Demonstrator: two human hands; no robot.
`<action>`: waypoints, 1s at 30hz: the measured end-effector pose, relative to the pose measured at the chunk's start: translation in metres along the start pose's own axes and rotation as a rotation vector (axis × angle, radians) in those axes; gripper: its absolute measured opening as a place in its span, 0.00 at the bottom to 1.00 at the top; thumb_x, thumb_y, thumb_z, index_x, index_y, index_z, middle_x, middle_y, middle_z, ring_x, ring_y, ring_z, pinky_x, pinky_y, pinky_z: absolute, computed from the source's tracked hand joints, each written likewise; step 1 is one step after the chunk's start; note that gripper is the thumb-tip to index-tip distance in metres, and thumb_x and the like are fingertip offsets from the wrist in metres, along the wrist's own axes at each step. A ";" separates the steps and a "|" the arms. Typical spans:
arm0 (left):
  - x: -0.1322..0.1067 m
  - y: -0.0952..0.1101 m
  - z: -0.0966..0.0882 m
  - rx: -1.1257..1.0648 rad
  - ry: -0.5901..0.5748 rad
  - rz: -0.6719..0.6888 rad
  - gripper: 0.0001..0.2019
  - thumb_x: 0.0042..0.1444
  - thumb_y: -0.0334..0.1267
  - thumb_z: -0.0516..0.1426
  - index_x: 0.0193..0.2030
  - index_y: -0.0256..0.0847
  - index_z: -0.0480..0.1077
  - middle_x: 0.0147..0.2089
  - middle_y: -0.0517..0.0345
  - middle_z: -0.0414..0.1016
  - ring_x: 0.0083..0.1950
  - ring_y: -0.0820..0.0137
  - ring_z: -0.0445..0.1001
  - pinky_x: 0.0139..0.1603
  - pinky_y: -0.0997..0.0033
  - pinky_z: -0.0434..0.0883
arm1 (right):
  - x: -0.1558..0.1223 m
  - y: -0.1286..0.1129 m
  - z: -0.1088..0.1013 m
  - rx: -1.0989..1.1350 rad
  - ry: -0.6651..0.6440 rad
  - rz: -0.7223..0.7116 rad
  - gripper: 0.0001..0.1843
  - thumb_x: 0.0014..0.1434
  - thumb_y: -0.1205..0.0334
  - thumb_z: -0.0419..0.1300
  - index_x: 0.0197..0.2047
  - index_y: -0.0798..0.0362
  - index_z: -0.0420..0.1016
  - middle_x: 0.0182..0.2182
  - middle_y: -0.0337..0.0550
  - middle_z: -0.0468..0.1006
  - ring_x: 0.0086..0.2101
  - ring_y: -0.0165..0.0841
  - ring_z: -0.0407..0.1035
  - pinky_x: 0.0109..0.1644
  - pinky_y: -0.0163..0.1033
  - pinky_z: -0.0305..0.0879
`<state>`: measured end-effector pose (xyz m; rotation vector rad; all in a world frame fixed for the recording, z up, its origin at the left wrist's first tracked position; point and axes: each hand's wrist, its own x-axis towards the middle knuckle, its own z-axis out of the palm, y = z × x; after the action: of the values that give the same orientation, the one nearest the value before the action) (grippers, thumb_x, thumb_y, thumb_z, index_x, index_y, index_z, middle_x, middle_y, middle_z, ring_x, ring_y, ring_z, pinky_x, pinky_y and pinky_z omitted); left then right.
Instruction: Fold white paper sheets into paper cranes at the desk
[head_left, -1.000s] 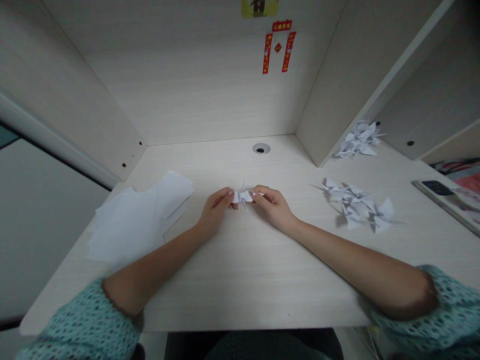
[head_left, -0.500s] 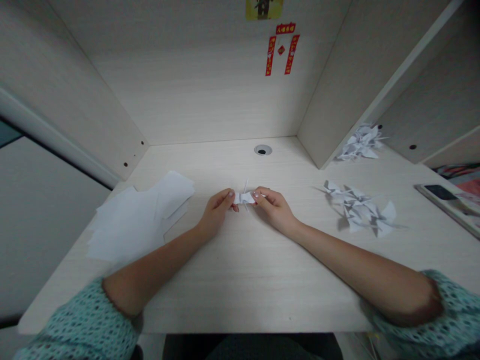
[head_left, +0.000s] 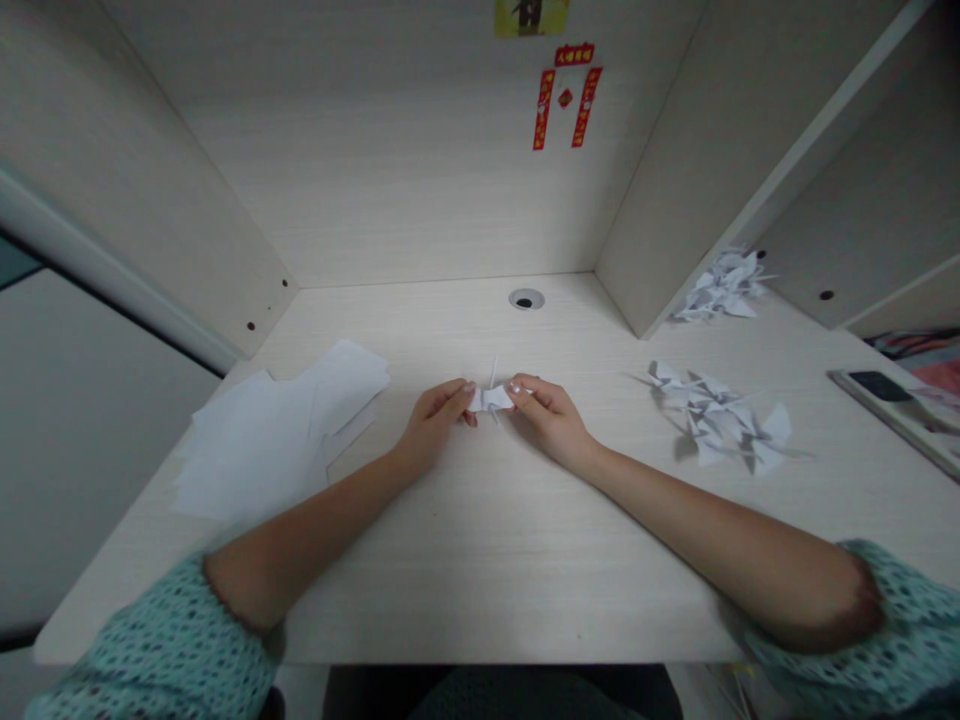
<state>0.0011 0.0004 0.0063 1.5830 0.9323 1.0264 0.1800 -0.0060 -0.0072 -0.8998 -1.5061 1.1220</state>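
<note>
Left hand [head_left: 433, 417] and right hand [head_left: 547, 417] both pinched a little paper crane [head_left: 491, 399] between fingertips — seemed mid-shaping, next bit probably wanted light, careful pulls

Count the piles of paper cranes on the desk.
2: a back pile beside the right partition, and a nearer pile right of the right hand.

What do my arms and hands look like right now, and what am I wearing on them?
The left sleeve and right sleeve are a pale teal knit dotted with small dark holes, ending near the elbows. Below them the forearms are bare, and the left hand and right hand show no gloves, watch or rings.
</note>
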 end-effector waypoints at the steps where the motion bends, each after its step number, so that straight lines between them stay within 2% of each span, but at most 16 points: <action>1: 0.000 0.002 0.000 0.019 -0.003 -0.007 0.23 0.58 0.53 0.52 0.21 0.38 0.66 0.22 0.61 0.65 0.28 0.72 0.64 0.35 0.71 0.60 | 0.000 -0.001 -0.001 -0.019 -0.003 -0.009 0.22 0.60 0.44 0.54 0.24 0.52 0.66 0.23 0.38 0.65 0.29 0.32 0.61 0.37 0.39 0.55; 4: 0.000 0.003 0.000 0.027 0.036 -0.019 0.25 0.58 0.56 0.50 0.22 0.38 0.67 0.22 0.60 0.66 0.27 0.72 0.64 0.33 0.71 0.60 | -0.002 -0.003 -0.002 -0.069 -0.022 -0.030 0.21 0.61 0.46 0.54 0.24 0.53 0.67 0.23 0.38 0.67 0.30 0.32 0.62 0.37 0.38 0.56; 8: 0.003 -0.001 0.001 -0.144 0.141 -0.079 0.23 0.58 0.56 0.50 0.30 0.37 0.73 0.28 0.58 0.71 0.29 0.72 0.68 0.32 0.72 0.62 | -0.002 -0.007 -0.003 -0.080 -0.053 -0.025 0.21 0.60 0.47 0.55 0.24 0.53 0.68 0.23 0.39 0.68 0.29 0.31 0.63 0.36 0.38 0.56; 12: 0.005 -0.003 0.002 -0.267 0.071 -0.154 0.19 0.54 0.52 0.58 0.41 0.38 0.76 0.34 0.56 0.76 0.33 0.71 0.71 0.36 0.72 0.65 | -0.002 -0.008 -0.003 -0.087 -0.082 -0.004 0.21 0.60 0.46 0.55 0.24 0.53 0.69 0.23 0.39 0.68 0.28 0.31 0.63 0.35 0.37 0.56; 16: 0.005 -0.001 0.003 -0.227 0.009 -0.153 0.15 0.52 0.48 0.61 0.38 0.37 0.77 0.34 0.56 0.77 0.34 0.70 0.71 0.37 0.72 0.65 | -0.002 -0.006 -0.003 -0.075 -0.091 0.000 0.21 0.59 0.45 0.55 0.26 0.53 0.70 0.24 0.39 0.70 0.29 0.31 0.64 0.35 0.37 0.57; 21: 0.004 -0.001 0.003 -0.263 0.011 -0.154 0.13 0.48 0.46 0.63 0.28 0.37 0.72 0.29 0.58 0.74 0.30 0.72 0.69 0.33 0.73 0.63 | -0.002 -0.008 -0.003 -0.087 -0.075 0.019 0.22 0.58 0.44 0.56 0.23 0.53 0.69 0.23 0.39 0.69 0.28 0.31 0.63 0.35 0.37 0.57; 30: 0.002 0.001 0.005 -0.236 0.076 -0.128 0.11 0.49 0.43 0.62 0.28 0.37 0.70 0.28 0.60 0.72 0.29 0.74 0.68 0.32 0.74 0.62 | -0.001 -0.008 -0.003 -0.026 -0.070 0.048 0.23 0.58 0.43 0.56 0.23 0.53 0.68 0.21 0.38 0.66 0.26 0.30 0.61 0.34 0.37 0.56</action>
<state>0.0062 0.0006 0.0073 1.2807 0.9152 1.0704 0.1829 -0.0090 0.0001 -0.9277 -1.5667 1.1816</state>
